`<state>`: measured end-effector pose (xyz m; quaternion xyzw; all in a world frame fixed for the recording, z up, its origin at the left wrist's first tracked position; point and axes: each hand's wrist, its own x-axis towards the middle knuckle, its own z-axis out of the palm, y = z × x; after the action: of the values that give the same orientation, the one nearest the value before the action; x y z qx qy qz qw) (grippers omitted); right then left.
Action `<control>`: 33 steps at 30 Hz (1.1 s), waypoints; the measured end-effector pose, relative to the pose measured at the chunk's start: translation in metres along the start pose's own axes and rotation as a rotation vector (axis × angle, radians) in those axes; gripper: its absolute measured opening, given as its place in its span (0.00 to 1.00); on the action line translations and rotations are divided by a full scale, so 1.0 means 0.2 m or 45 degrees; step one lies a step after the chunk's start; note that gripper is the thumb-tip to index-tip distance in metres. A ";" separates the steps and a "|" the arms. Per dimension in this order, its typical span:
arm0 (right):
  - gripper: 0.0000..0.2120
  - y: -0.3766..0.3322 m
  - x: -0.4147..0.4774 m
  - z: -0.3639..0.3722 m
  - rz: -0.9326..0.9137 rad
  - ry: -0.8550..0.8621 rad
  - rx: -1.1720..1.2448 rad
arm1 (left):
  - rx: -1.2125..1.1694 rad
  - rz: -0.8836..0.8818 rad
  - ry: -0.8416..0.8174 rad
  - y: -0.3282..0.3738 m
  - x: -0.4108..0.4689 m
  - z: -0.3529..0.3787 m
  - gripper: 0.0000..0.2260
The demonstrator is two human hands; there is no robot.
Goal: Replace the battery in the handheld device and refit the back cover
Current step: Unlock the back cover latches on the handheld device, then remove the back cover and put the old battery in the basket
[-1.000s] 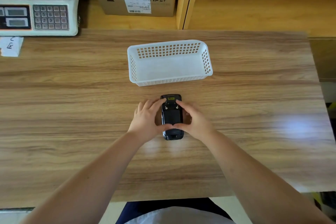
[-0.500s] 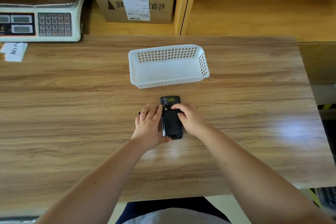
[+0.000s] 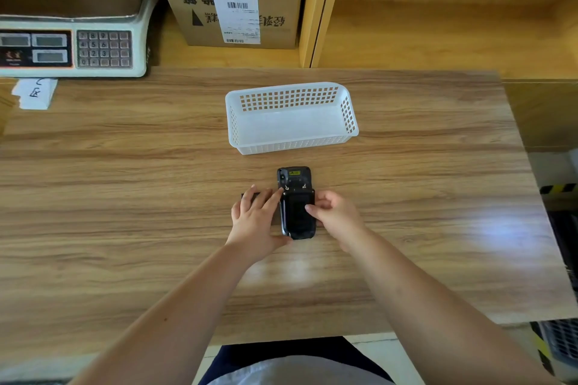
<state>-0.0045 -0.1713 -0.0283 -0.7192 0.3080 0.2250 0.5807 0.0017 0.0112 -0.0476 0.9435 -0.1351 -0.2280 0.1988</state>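
Frame centre: handheld device (image 3: pixel 294 176) back-up on counter (image 3: pixel 125 197), just below white basket (image 3: pixel 291 147). Beside it left hand (image 3: pixel 255 219), fingers (image 3: pixel 274 197) straight, index tip at upper-left latch (image 3: pixel 286 187); right hand (image 3: pixel 336 216) fingers curled, pinching device's right edge. Seemingly back cover (image 3: pixel 297 216) seated; press evenly, check both latches.

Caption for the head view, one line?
Left hand flat against the handheld device, right hand gripping its side, on a table near a white basket.
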 end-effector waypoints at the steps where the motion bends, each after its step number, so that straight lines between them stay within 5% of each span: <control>1: 0.09 0.01 0.00 0.00 0.000 0.031 -0.029 | -0.003 -0.002 0.004 0.00 0.00 0.00 0.47; 9: 0.07 0.00 0.05 -0.24 0.080 0.288 0.439 | -0.099 -0.103 -0.027 0.03 -0.03 0.04 0.44; 16: 0.12 0.13 0.08 -0.33 0.232 0.311 0.046 | -0.076 -0.078 -0.049 0.05 -0.04 0.07 0.45; 22: 0.08 0.14 0.07 -0.28 0.038 0.410 -0.461 | -0.072 -0.101 -0.057 0.04 -0.04 0.06 0.44; 33: 0.15 0.10 0.08 -0.24 -0.169 0.498 -0.780 | -0.138 -0.097 0.025 0.03 -0.03 0.03 0.41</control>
<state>-0.0084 -0.2240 -0.0422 -0.9075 0.2841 0.1268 0.2821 -0.0075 0.0066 -0.0467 0.9380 -0.0845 -0.2332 0.2422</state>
